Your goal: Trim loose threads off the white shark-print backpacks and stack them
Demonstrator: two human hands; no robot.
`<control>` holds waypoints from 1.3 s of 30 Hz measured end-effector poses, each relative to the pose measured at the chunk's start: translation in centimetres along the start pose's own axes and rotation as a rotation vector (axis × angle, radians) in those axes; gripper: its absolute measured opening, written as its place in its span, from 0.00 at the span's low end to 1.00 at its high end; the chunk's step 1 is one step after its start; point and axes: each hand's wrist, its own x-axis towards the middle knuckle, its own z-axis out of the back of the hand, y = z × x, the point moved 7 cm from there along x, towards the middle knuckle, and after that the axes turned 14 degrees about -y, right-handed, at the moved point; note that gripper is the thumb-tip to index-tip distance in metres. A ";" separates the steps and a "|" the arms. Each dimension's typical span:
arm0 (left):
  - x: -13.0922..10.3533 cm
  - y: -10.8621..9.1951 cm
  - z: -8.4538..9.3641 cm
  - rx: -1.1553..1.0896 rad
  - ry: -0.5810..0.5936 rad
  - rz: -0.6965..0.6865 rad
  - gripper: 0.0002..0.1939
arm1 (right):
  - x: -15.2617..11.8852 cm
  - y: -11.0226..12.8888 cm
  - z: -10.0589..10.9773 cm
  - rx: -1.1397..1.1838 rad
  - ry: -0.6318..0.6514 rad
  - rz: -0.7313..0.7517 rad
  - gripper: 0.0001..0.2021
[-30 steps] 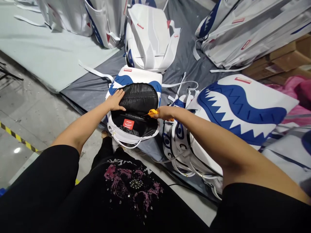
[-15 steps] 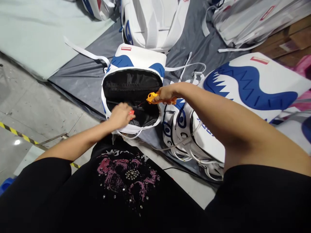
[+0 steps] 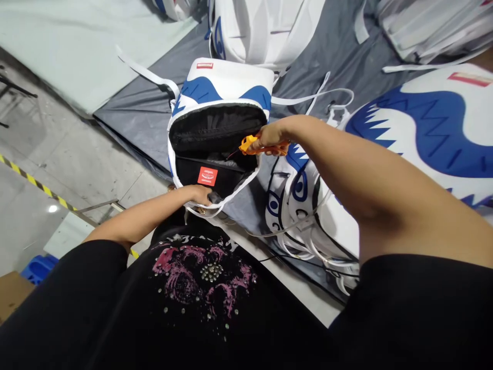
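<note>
A white-and-blue backpack [image 3: 234,73] lies open on the counter [image 3: 131,115], its mouth facing the wearer. Inside is a black lining [image 3: 215,121], with a red label [image 3: 207,176] flat against it toward the near side. The left hand [image 3: 200,195] is at the near rim, its fingers dipping just inside beside a dark fold; their tips are partly hidden, so I cannot tell whether they pinch it. The right hand [image 3: 272,140] has its fingers clamped around an orange tool [image 3: 248,144], whose thin tip points down into the opening from the right.

A second backpack [image 3: 258,38] stands just behind, straps toward the wearer. To the right, more backpacks [image 3: 341,221] lie close together, and a plastic-wrapped bag [image 3: 419,33] is at the top right.

Dark grey sheeting covers the counter, with a pale green sheet [image 3: 77,51] at the far left. On the left, the grey floor [image 3: 111,169] carries yellow-and-black tape [image 3: 38,185], with a blue object [image 3: 38,268] and a cardboard box [image 3: 13,293] lower down.

Half a second ago the left hand partly covered the label; now it is lower, at the rim, and the label shows whole. The tool remains at the opening's right side.
</note>
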 end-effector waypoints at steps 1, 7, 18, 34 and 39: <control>0.5 -0.1 -0.2 0.033 0.033 0.008 0.22 | -0.2 0.0 -0.1 -0.005 0.024 0.015 0.16; -1.8 0.6 -0.4 0.232 0.074 0.064 0.17 | -1.8 -0.2 -1.1 0.088 0.171 0.174 0.24; -1.7 2.0 13.3 0.380 -0.786 -0.075 0.47 | -3.4 0.4 -4.1 0.065 -0.167 0.228 0.19; 5.5 4.1 10.8 0.447 -0.591 -0.371 0.48 | -7.1 4.6 -17.7 0.070 -0.619 -0.101 0.21; 6.4 2.9 11.8 0.536 -0.649 -0.387 0.43 | -7.2 7.4 -16.0 0.168 -0.662 -0.163 0.21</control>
